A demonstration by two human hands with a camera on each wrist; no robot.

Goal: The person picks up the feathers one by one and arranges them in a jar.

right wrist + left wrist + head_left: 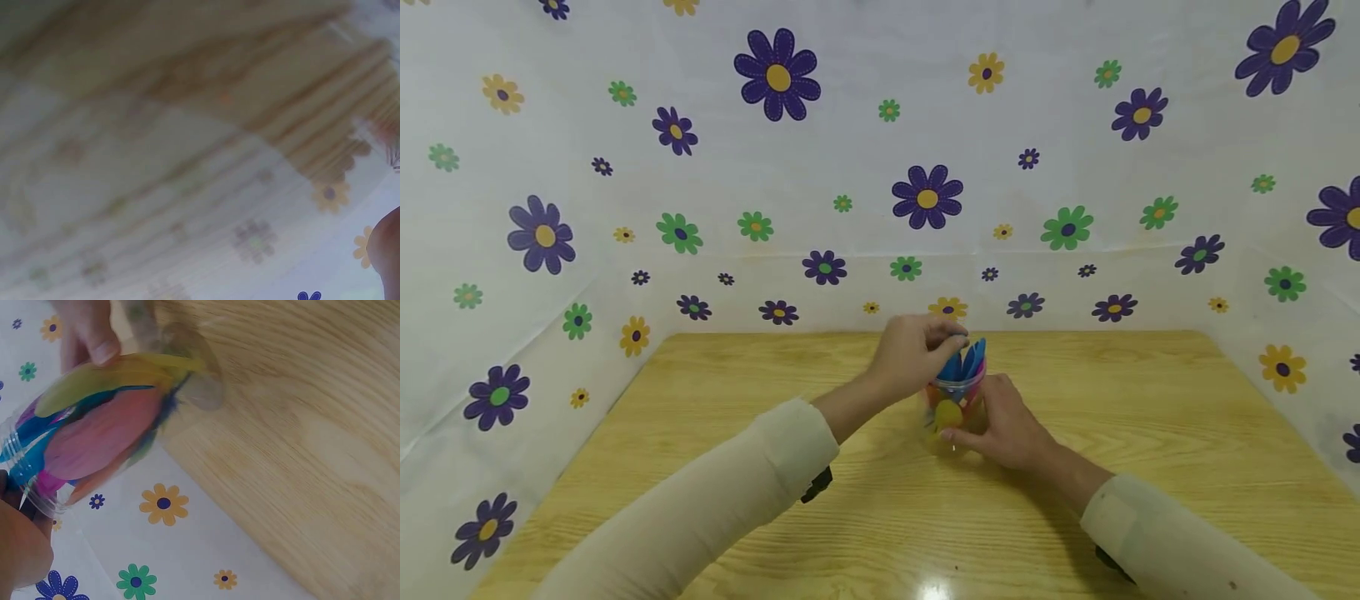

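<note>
A clear plastic jar [953, 417] stands on the table, filled with colourful feather-like pieces, among them a pink one [103, 434] and a yellow one [94, 381]. Blue pieces [973, 360] stick up past its ridged rim [28, 465]. My right hand [1011, 425] grips the jar's side, its thumb across the front. At the mouth, the fingers of my left hand [917, 350] pinch the top of a blue piece; the fingertips are partly hidden. In the right wrist view only a bit of the right hand [387, 250] shows at the edge, and much is blurred.
The wooden table [737, 517] spreads around the jar. White cloth [850, 150] printed with purple, green and orange flowers rises behind the table and along both sides. Dark bands show under both sleeves.
</note>
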